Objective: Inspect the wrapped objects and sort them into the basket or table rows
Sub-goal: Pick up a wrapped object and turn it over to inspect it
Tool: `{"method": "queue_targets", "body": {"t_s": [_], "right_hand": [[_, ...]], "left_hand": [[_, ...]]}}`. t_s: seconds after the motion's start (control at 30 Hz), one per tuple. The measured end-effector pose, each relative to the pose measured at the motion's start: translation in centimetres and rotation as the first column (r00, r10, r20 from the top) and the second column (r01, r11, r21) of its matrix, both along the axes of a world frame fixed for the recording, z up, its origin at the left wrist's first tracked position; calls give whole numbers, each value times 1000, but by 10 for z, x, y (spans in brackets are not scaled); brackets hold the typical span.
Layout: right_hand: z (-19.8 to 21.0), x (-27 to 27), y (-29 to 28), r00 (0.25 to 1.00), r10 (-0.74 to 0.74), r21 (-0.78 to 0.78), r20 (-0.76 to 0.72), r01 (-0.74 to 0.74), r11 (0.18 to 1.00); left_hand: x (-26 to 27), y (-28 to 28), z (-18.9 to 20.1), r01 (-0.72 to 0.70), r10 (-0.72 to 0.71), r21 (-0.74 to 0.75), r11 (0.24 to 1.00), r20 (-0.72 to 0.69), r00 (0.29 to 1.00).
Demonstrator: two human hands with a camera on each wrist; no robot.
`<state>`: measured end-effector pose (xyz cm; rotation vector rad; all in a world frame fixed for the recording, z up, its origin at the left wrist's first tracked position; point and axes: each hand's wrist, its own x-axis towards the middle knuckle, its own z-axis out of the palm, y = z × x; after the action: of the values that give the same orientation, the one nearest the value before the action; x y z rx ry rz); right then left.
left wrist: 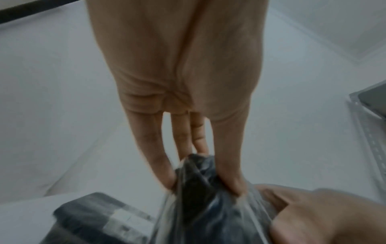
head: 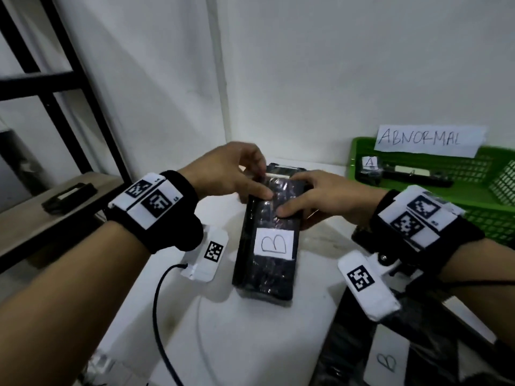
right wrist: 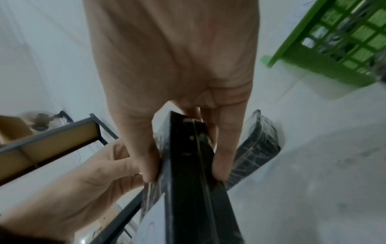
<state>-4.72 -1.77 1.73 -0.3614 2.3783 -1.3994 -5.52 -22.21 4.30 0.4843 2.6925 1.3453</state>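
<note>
A black flat object in clear wrap (head: 267, 274), with a white label "B", is held over the white table (head: 250, 344) between both hands. My left hand (head: 259, 188) pinches the loose wrap at its far end; the left wrist view shows the fingertips (left wrist: 236, 184) gathering the plastic wrap (left wrist: 200, 198). My right hand (head: 289, 201) grips the same end from the right, thumb on one face and fingers on the other, as the right wrist view shows the right hand (right wrist: 184, 176) on the object's edge (right wrist: 183, 206). The green basket (head: 487, 213) marked "ABNORMAL" stands at the right.
Wrapped objects (head: 415, 176), one labelled "A", lie in the basket. Another wrapped object (right wrist: 256, 148) lies on the table behind the held one. A further "B" object (head: 387, 360) lies at the lower right. A dark shelf rack (head: 55, 218) with a black item stands on the left.
</note>
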Motion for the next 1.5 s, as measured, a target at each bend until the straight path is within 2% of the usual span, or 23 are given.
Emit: {"method": "queue_targets", "body": {"t_s": [0.1, 0.17, 0.27, 0.33, 0.4, 0.53, 0.63, 0.77, 0.87, 1.0, 1.27, 1.5], "right_hand": [[15, -1, 31, 988, -145, -215, -42, 133, 968], [29, 2, 58, 964, -253, -388, -77, 205, 899], [46, 12, 100, 909, -408, -598, -87, 280, 751], [51, 21, 128, 885, -460, -677, -74, 294, 675], [50, 30, 150, 873, -480, -675, -82, 306, 672], [48, 46, 191, 775, -598, -585, -205, 393, 710], [47, 58, 219, 722, -638, -584, -268, 405, 704], [44, 62, 237, 727, -622, -545, -290, 409, 732], [39, 60, 240, 748, -597, -491, -290, 419, 764], [35, 57, 234, 771, -564, -441, -296, 414, 796], [21, 58, 221, 782, -551, -423, -291, 411, 807], [25, 58, 220, 777, -566, -515, -276, 378, 770]], "left_hand": [[-2, 17, 20, -42, 61, 129, 991, -151, 987], [-2, 29, 33, -92, 115, 123, 988, -197, 974], [1, 55, 44, -104, 137, 187, 977, -170, 976], [2, 82, 43, -40, 89, 353, 935, -125, 988], [2, 113, 41, 54, 9, 485, 873, -127, 992], [-4, 170, 34, 153, -40, 498, 854, -231, 972], [-4, 199, 30, 193, -73, 539, 820, -236, 969], [-4, 215, 22, 235, -92, 549, 802, -276, 957], [-1, 217, 11, 240, -113, 578, 780, -247, 962], [5, 214, 3, 233, -116, 566, 791, -235, 965], [10, 205, -1, 209, -118, 588, 781, -189, 975], [11, 206, -2, 218, -122, 607, 764, -196, 973]]}}
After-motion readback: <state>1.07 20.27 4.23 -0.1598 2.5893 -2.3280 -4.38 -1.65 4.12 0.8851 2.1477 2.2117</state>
